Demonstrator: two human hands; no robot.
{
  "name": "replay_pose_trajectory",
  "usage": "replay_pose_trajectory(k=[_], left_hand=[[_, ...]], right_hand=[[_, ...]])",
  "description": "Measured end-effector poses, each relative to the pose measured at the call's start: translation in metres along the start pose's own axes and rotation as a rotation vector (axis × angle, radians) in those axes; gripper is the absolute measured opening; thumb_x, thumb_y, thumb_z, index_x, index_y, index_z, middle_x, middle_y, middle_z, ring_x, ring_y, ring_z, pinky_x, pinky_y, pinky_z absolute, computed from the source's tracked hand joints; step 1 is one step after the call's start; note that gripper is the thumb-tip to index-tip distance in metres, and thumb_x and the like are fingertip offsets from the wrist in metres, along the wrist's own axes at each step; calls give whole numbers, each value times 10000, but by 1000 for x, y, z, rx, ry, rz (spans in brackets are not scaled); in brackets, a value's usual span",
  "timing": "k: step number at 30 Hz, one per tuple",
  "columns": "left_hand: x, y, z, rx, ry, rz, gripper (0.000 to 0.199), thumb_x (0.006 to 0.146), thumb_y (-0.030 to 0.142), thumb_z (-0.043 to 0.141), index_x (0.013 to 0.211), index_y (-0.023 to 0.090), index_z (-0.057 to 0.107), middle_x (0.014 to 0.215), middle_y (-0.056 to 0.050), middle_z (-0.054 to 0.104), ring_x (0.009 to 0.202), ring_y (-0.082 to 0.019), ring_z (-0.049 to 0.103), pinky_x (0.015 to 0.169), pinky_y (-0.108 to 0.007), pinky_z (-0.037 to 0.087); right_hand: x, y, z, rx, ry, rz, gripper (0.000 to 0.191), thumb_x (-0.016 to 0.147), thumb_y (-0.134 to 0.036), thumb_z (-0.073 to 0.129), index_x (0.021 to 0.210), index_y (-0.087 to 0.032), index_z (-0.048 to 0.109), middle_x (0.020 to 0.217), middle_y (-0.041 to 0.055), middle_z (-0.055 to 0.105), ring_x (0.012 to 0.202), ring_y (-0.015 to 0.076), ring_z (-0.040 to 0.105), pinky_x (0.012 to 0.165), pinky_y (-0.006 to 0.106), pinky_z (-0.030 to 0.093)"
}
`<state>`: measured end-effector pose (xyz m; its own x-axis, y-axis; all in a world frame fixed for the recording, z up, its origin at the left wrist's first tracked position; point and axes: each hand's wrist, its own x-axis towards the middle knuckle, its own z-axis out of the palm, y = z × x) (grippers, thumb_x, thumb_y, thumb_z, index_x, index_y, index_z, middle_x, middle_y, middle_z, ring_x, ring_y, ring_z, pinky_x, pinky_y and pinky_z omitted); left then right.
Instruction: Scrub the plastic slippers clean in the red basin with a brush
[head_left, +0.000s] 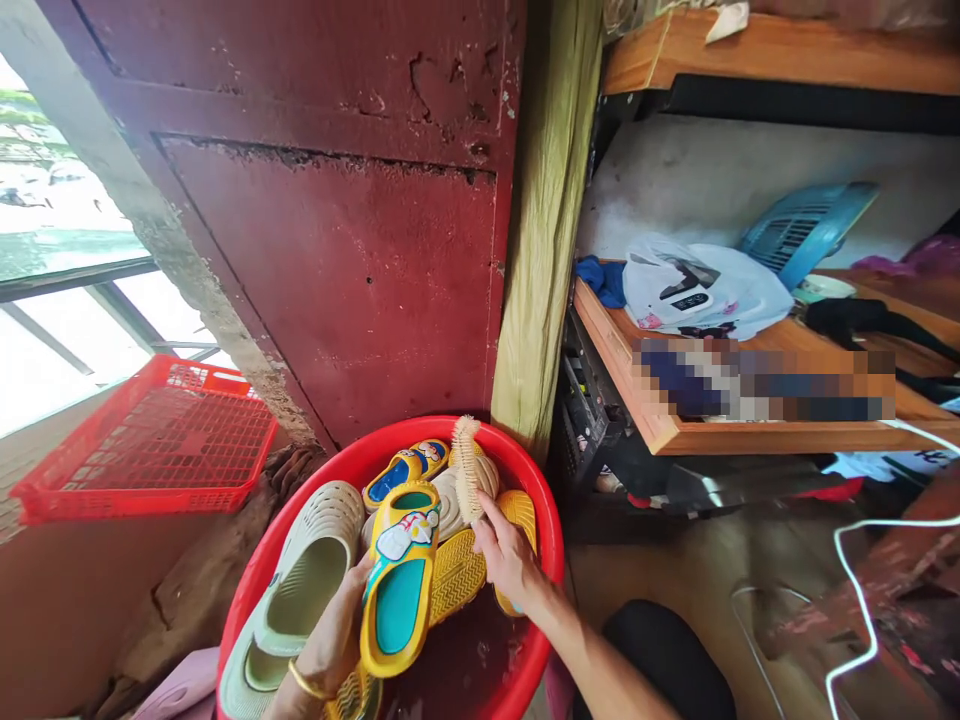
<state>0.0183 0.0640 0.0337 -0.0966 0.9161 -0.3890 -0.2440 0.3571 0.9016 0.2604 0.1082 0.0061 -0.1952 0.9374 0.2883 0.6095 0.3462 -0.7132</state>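
My left hand point(339, 622) is closed on the side of a yellow slipper point(421, 600) with a teal insole and a cartoon figure on its strap. A pale bristled scrub brush point(468, 470) stands upright in my right hand point(504, 556), its fingers wrapped round the lower end. The brush is just right of the slipper, apart from it. Both hands are over a red basin point(553, 510) of dark water. In the basin lie a pale green clog point(319, 575), a yellow slipper with blue insole point(397, 472), beige soles point(445, 500) and yellow soles point(459, 580).
A red plastic basket point(150, 450) rests on a ledge at the left. Behind the basin stands a dark red door point(337, 280). At the right, a wooden shelf point(720, 438) bears a plastic bag point(697, 285) and a blue fan point(810, 235); a white cable point(847, 570) hangs down.
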Motion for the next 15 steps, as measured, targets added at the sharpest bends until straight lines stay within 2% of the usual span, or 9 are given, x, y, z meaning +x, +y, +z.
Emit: replay_pose_trajectory(k=[2,3,5,7,10,13,15], left_hand=[[0,1,6,96,-8,145,637,654,575,801,1168,205,730,1029,-82,817,1058,-342,724,965,-430,588],[-1,1,7,157,-4,199,640,648,577,806,1165,208,730,1050,-79,809,1058,-332,711,967,-407,579],[-4,0,8,272,-3,274,617,665,569,803,1157,205,725,1035,-73,792,975,-298,697,897,-355,582],[-6,-2,5,364,10,343,566,724,565,762,1156,202,714,977,-64,767,884,-264,673,795,-315,576],[-4,-4,-3,399,71,396,494,769,534,717,1137,205,707,881,-34,720,802,-226,627,712,-281,545],[1,-7,-6,427,84,409,461,748,508,731,1098,208,719,791,-4,683,742,-206,595,697,-274,522],[3,-9,-4,374,82,393,461,731,500,750,1086,208,720,809,-6,698,777,-220,623,721,-281,532]], right_hand=[[-4,-9,-1,0,-21,-81,513,1089,-298,340,1574,-210,479,1179,98,797,994,201,772,895,286,612],[-5,-13,-2,-35,-42,-137,509,1082,-294,359,1571,-244,490,1206,92,787,1020,211,765,919,303,608],[-5,-16,-6,-139,-95,-201,508,1070,-281,390,1564,-304,507,1220,85,777,1026,232,759,909,328,613],[-2,-14,-12,-239,-129,-145,504,1067,-259,398,1551,-312,528,1138,85,795,952,231,767,843,318,619],[3,-10,-19,-288,-114,-54,494,1060,-219,408,1529,-266,557,1126,98,801,948,212,763,850,290,603],[1,-13,-18,-255,-112,-172,514,1065,-252,427,1570,-310,497,1186,84,786,952,206,759,846,280,600],[1,-15,-14,-262,-143,-218,522,1065,-287,439,1582,-356,474,1147,65,792,908,210,764,810,282,604]])
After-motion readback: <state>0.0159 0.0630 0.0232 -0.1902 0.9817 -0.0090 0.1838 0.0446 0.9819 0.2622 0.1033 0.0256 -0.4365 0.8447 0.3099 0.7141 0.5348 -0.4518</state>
